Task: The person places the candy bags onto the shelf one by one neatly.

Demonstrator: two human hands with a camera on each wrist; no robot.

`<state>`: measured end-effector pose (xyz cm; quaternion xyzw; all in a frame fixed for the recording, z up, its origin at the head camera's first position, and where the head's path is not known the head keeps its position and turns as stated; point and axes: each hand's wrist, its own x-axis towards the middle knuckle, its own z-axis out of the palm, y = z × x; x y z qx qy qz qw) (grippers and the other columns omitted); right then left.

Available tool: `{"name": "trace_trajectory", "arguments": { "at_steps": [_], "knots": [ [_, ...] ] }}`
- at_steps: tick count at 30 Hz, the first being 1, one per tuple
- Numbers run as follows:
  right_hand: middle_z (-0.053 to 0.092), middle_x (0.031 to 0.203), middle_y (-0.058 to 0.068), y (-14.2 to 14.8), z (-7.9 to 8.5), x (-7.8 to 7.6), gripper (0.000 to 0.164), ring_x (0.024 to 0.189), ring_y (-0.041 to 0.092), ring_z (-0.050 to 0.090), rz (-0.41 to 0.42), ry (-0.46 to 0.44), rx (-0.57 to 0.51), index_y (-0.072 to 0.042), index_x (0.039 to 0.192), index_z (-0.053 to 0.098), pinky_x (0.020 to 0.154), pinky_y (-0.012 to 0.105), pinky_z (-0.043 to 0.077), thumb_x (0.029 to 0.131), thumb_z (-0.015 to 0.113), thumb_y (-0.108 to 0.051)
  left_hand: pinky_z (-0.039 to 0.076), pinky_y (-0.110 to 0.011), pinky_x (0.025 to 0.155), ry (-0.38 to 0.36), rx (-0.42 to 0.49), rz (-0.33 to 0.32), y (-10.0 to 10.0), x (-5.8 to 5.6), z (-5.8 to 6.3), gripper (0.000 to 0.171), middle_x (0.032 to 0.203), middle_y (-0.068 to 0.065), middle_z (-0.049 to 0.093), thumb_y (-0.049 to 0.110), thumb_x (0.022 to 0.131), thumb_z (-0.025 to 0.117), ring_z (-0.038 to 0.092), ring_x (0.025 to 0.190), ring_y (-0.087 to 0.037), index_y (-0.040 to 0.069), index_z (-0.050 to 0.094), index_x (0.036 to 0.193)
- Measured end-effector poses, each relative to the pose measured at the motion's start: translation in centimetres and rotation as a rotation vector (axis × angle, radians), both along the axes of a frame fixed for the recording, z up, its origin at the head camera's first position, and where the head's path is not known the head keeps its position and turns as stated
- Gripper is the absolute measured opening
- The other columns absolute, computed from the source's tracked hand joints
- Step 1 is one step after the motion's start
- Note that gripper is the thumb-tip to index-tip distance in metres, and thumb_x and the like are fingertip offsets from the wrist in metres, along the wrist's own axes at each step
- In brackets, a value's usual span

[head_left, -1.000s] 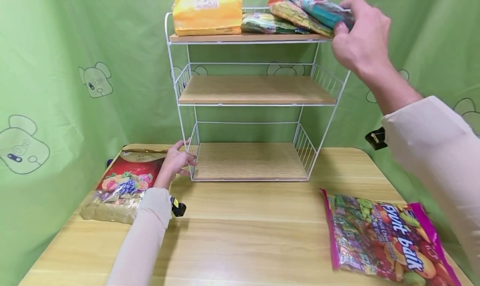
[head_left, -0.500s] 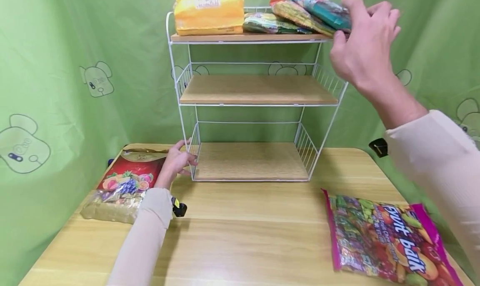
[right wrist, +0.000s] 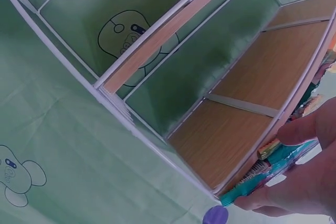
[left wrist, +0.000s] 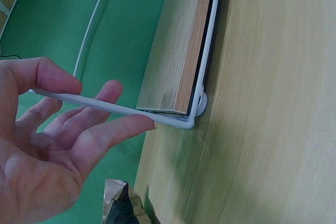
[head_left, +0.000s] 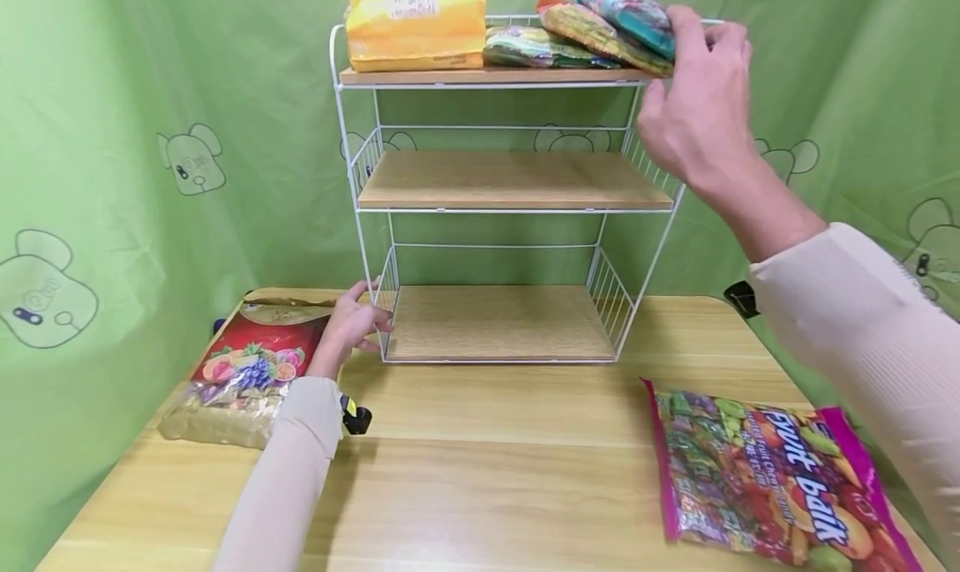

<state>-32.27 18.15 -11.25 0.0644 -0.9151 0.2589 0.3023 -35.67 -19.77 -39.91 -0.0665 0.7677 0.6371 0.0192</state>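
Observation:
A white wire rack with wooden shelves [head_left: 517, 178] stands at the table's back. My left hand [head_left: 352, 318] grips its lower left upright; in the left wrist view, the thumb and fingers lie on opposite sides of the white wire [left wrist: 100, 104]. At the top shelf's right end, my right hand [head_left: 705, 109] touches a teal patterned bag [head_left: 633, 17], its fingers over the bag's end. The teal bag leans on a yellow patterned bag [head_left: 588, 34], beside a green patterned bag [head_left: 528, 47]. In the right wrist view, thumb and fingertips are near the teal bag's edge [right wrist: 283, 156].
An orange-yellow package [head_left: 416, 34] sits on the top shelf's left. A red and gold bag with fruit pictures [head_left: 251, 363] lies left of the rack. A pink-edged fruit candy bag [head_left: 772, 472] lies at the table's right front. Green cloth [head_left: 97, 138] surrounds the table.
My right hand first loosened from the teal bag, then moved left against its end. The teal bag now lies flatter and slightly further left. My left hand stays on the rack.

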Motion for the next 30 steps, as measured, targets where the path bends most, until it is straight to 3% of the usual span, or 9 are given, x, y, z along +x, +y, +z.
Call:
{"name": "trace_trajectory", "arguments": {
  "at_steps": [3,9,12,22,30],
  "knots": [
    [0.024,0.158,0.02,0.1,0.1,-0.6,0.072,0.145,0.032,0.028,0.003,0.006,-0.003,-0.023,0.161,0.024,0.124,0.042,0.031,0.094,0.04,-0.003,0.062,-0.057,0.085,-0.002,0.002,-0.003,0.0,0.0,0.0,0.084,0.133,-0.027,0.061,-0.006,0.082,0.058,0.067,0.112,-0.038,0.026,0.036,0.157],
    [0.024,0.158,0.018,0.1,0.2,-1.5,0.095,0.142,0.032,0.031,-0.007,-0.001,-0.029,-0.026,0.16,0.027,0.122,0.044,0.034,0.075,0.038,0.014,0.062,-0.057,0.085,0.002,-0.002,-0.007,0.0,0.0,0.0,0.085,0.134,-0.027,0.06,-0.006,0.082,0.058,0.066,0.114,-0.04,0.025,0.036,0.158],
    [0.024,0.159,0.017,0.0,0.2,-1.7,0.1,0.142,0.031,0.032,-0.013,-0.009,-0.039,-0.028,0.16,0.027,0.122,0.043,0.035,0.071,0.039,0.016,0.062,-0.057,0.084,0.001,-0.002,-0.004,0.0,0.0,0.0,0.086,0.133,-0.027,0.061,-0.006,0.081,0.058,0.066,0.113,-0.039,0.025,0.035,0.158],
    [0.028,0.157,0.02,0.5,-0.3,-1.8,0.097,0.141,0.034,0.035,0.012,0.039,0.014,-0.026,0.162,0.022,0.122,0.043,0.035,0.075,0.04,0.013,0.062,-0.057,0.085,0.009,-0.01,-0.014,0.1,0.1,-0.1,0.083,0.135,-0.028,0.059,-0.005,0.085,0.059,0.064,0.117,-0.043,0.025,0.034,0.158],
    [0.028,0.16,0.018,1.5,0.2,-0.6,0.088,0.141,0.032,0.038,-0.02,0.026,-0.079,-0.034,0.162,0.009,0.121,0.043,0.037,0.088,0.04,0.004,0.062,-0.057,0.085,0.014,-0.02,-0.016,0.1,0.0,-0.2,0.082,0.136,-0.027,0.057,-0.004,0.087,0.06,0.064,0.117,-0.042,0.025,0.033,0.159]
  ]
}}
